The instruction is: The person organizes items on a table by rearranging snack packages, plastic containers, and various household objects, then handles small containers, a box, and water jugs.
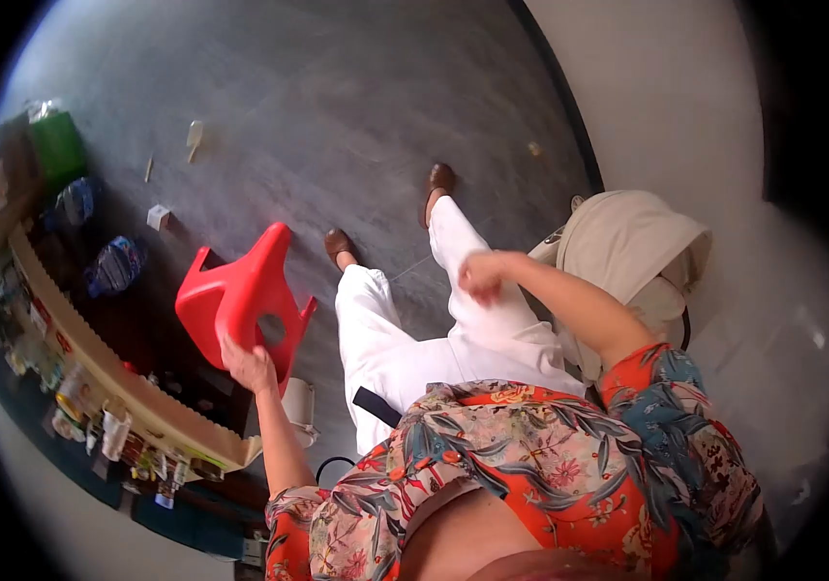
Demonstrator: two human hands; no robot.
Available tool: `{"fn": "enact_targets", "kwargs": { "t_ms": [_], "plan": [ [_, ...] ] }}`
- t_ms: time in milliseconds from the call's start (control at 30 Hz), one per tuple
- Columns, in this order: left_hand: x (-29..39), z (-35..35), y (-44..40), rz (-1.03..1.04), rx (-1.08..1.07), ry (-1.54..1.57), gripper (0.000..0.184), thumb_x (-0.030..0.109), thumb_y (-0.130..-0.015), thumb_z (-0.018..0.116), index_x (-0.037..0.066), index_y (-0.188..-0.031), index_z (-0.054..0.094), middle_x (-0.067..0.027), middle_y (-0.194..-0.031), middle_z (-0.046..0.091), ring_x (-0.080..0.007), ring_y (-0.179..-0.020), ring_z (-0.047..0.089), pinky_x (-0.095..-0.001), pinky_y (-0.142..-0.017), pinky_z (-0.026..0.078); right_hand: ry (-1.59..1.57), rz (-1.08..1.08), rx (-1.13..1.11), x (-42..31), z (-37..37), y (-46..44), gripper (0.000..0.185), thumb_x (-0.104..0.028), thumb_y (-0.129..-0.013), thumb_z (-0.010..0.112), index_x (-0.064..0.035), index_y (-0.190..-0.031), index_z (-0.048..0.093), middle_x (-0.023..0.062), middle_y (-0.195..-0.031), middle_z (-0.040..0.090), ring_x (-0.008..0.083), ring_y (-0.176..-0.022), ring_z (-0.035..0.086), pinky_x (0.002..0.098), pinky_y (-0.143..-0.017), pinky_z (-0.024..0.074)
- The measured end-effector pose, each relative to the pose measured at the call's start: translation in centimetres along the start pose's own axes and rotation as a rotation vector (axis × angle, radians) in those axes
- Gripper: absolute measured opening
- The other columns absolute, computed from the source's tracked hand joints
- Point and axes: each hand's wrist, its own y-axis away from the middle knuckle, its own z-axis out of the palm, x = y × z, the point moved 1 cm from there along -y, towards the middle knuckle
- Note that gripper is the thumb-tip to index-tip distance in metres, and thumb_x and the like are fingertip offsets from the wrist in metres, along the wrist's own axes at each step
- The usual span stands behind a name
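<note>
A red plastic stool (257, 283) is tipped over on its side to my left, with its legs pointing away and a round hole showing. My left hand (250, 366) is closed on the stool's near edge. My right hand (482, 277) hangs over my white trousers (405, 363) at the right thigh. Its fingers look curled but are smeared by motion, and I see no object in it.
A counter (124, 382) crowded with small items curves along the left, with bundled bags (116, 266) and a green box (58, 150) nearby. A small white box (158, 217) lies on the grey floor (308, 107). A beige stroller-like seat (617, 247) stands at my right.
</note>
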Motion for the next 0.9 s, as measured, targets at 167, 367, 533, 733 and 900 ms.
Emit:
{"fn": "enact_targets", "kwargs": {
  "t_ms": [167, 367, 533, 733, 900],
  "plan": [
    [17.4, 1.2, -7.6, 0.357, -0.221, 0.465, 0.054, 0.003, -0.066, 0.059, 0.003, -0.119, 0.046, -0.0173, -0.123, 0.046, -0.0342, -0.114, 0.041, -0.0377, -0.099, 0.032, -0.499, -0.169, 0.476, -0.4, -8.4, -2.0, 0.033, -0.009, -0.076, 0.052, -0.0021, -0.108, 0.052, 0.009, -0.081, 0.059, 0.0183, -0.061, 0.063, 0.0314, -0.045, 0.0516],
    [31.4, 11.4, -9.1, 0.607, -0.497, 0.477, 0.047, 0.002, -0.067, 0.059, 0.005, -0.113, 0.051, -0.0156, -0.115, 0.051, -0.0334, -0.105, 0.048, -0.0381, -0.091, 0.039, -0.881, -0.082, 0.816, 8.4, -19.2, -7.7, 0.038, -0.009, -0.076, 0.055, -0.0056, -0.113, 0.049, 0.0091, -0.09, 0.058, 0.0187, -0.066, 0.061, 0.0331, -0.048, 0.052],
    [33.1, 15.6, -9.6, 0.585, -0.803, 0.342, 0.041, 0.005, -0.07, 0.059, 0.005, -0.111, 0.054, -0.014, -0.116, 0.052, -0.0315, -0.106, 0.049, -0.0379, -0.09, 0.04, -1.115, 0.041, 0.962, 18.0, -25.0, -13.5, 0.061, -0.01, -0.077, 0.056, -0.0104, -0.132, 0.031, 0.0148, -0.111, 0.052, 0.0241, -0.078, 0.061, 0.0383, -0.057, 0.053],
    [36.3, 14.7, -11.6, 0.457, -1.105, 0.418, 0.037, 0.004, -0.071, 0.059, 0.003, -0.108, 0.055, -0.0161, -0.106, 0.056, -0.0324, -0.093, 0.057, -0.0337, -0.082, 0.045, -1.236, 0.191, 1.107, 27.8, -29.6, -18.6, 0.084, -0.013, -0.077, 0.058, -0.0198, -0.14, 0.003, 0.0225, -0.12, 0.045, 0.0282, -0.082, 0.062, 0.0388, -0.06, 0.0527],
    [38.3, 13.6, -13.7, 0.44, -1.241, 0.496, 0.04, 0.0, -0.068, 0.063, 0.0, -0.107, 0.055, -0.0185, -0.104, 0.056, -0.0317, -0.095, 0.057, -0.0333, -0.081, 0.045, -1.178, 0.119, 1.156, 32.5, -33.7, -22.6, 0.086, -0.019, -0.078, 0.061, -0.0177, -0.139, 0.0, 0.0177, -0.119, 0.048, 0.028, -0.086, 0.061, 0.0366, -0.065, 0.0525]
  ]
}}
